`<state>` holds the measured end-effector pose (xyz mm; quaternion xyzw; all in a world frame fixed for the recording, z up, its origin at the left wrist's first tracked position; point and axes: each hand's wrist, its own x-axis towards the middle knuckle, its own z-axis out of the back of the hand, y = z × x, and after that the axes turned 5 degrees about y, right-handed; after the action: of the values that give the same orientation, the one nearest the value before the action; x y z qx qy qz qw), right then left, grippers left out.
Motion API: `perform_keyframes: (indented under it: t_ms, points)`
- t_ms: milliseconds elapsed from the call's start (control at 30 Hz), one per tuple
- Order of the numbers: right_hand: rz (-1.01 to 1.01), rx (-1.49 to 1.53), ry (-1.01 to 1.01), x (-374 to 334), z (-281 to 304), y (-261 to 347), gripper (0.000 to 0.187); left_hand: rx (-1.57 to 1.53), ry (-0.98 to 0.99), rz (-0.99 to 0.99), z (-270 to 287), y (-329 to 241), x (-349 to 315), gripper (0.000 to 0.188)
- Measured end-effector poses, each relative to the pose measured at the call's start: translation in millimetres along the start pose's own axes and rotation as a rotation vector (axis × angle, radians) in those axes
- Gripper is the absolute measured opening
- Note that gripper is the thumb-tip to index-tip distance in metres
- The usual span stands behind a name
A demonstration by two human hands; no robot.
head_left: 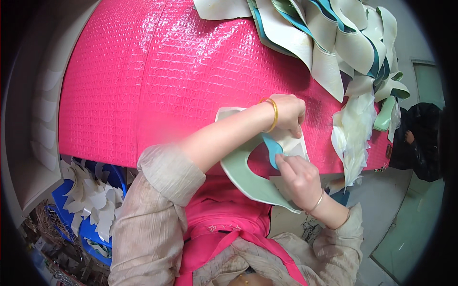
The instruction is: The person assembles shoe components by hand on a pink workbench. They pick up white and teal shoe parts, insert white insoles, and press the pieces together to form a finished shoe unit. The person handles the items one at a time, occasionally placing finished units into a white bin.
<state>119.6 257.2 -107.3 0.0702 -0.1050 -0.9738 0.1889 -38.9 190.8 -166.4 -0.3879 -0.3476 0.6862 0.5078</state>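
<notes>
A curved, U-shaped sheet piece (237,168), pale green with a whitish edge, lies over the near edge of the pink table, partly overhanging it. My left arm crosses over it, with a gold bangle at the wrist. My left hand (289,113) has its fingers closed at the piece's far right part, where the surface is white. Nearer to me, my right hand (301,180) pinches at a blue-teal flap (272,148) on the inner side of the curve. My hands partly hide the piece's right arm.
Several curved white and teal sheet pieces (324,62) are heaped at the table's far right. Thin white film strips (352,138) hang over the right edge. Glossy pink sheeting (191,66) covers the table. White scraps (93,198) fill a blue bin (90,232) at lower left.
</notes>
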Motion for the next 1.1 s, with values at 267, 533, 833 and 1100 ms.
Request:
perform_keyframes:
  t_ms: [267, 533, 833, 1100]
  points:
    - [-0.254, 0.178, -0.021, 21, -11, 4, 0.033, 0.196, -0.692, -0.181, -15, -10, -99, 0.01]
    - [-0.533, 0.558, -0.034, 44, -9, -29, 0.016, 0.329, -0.588, -0.165, -86, 9, -142, 0.034]
    - [-0.472, 0.28, 0.058, 55, -12, -36, 0.028, 0.536, -0.616, -0.082, -85, 5, -129, 0.037]
    - [-0.417, 0.199, 0.021, 58, -20, -46, 0.025, 0.692, -0.571, 0.09, -90, 0, -117, 0.034]
